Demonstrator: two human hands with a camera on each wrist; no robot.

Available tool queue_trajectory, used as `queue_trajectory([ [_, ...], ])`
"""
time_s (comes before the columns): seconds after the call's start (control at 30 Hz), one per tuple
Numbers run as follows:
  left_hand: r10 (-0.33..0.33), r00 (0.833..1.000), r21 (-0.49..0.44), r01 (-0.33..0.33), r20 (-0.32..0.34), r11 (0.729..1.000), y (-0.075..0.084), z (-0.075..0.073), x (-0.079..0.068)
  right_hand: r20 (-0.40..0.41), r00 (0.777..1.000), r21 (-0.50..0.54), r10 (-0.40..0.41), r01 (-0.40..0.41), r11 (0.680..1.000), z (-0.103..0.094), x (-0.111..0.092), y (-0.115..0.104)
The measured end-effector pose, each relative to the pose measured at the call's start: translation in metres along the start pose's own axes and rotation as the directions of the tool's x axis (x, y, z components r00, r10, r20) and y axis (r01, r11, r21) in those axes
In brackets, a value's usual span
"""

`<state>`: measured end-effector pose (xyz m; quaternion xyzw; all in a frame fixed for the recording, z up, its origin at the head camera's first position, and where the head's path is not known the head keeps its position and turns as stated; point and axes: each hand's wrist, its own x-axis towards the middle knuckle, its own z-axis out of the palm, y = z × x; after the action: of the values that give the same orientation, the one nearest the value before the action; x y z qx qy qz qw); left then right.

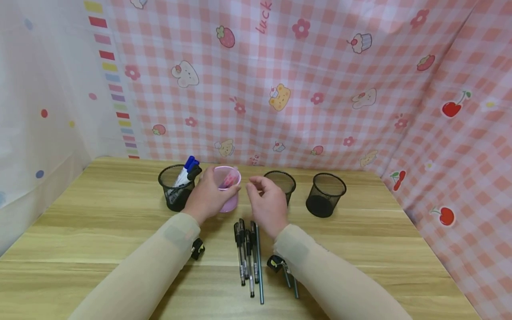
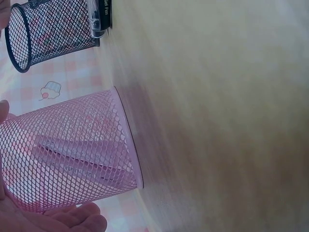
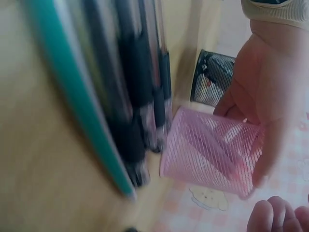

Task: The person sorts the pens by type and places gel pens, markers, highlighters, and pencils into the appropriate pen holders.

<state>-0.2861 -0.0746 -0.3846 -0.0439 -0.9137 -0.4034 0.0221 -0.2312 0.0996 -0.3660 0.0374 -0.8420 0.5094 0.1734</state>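
Cup (image 1: 230, 204), pink: mouth up, axis vertical

pink gingham cloth (image 1: 248, 66) behind | white dotted cloth (image 1: 48, 80) left | wood-grain tabletop (image 1: 384, 249)

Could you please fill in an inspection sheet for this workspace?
Surface: wood-grain table.
Job's things: pink mesh cup with pink pens inside; left black mesh cup with markers; middle black cup, partly hidden; right black cup; loose black-capped pens and slim teal sticks.
Clutter: nothing seen beyond these.
Hands: left hand holds the pink mesh cup; right hand is beside it, nothing visible in its fingers.
Cables: nothing seen.
Surroundings: pink checked cloth behind and at right, white dotted cloth at left.
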Motion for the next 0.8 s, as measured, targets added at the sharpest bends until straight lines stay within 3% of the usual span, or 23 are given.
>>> queue_trajectory([
  [0.27,-0.002,1.0,0.001,0.002,0.009,1.0,0.0,-0.001,0.001,-0.017,0.969,-0.096,-0.248,0.245,0.965,-0.025,0.012,0.007],
  [0.47,-0.006,1.0,0.001,0.006,0.009,1.0,0.001,-0.001,0.001,0.057,0.913,-0.263,-0.405,0.405,0.876,-0.048,0.029,0.016],
  [0.6,-0.008,1.0,0.003,0.008,0.012,1.0,0.001,-0.002,0.0,0.137,0.915,-0.336,-0.379,0.403,0.851,-0.058,0.039,0.024],
  [0.8,-0.016,1.0,0.011,0.016,0.016,1.0,0.001,-0.001,0.0,0.25,0.937,-0.386,-0.244,0.327,0.863,-0.066,0.045,0.034],
])
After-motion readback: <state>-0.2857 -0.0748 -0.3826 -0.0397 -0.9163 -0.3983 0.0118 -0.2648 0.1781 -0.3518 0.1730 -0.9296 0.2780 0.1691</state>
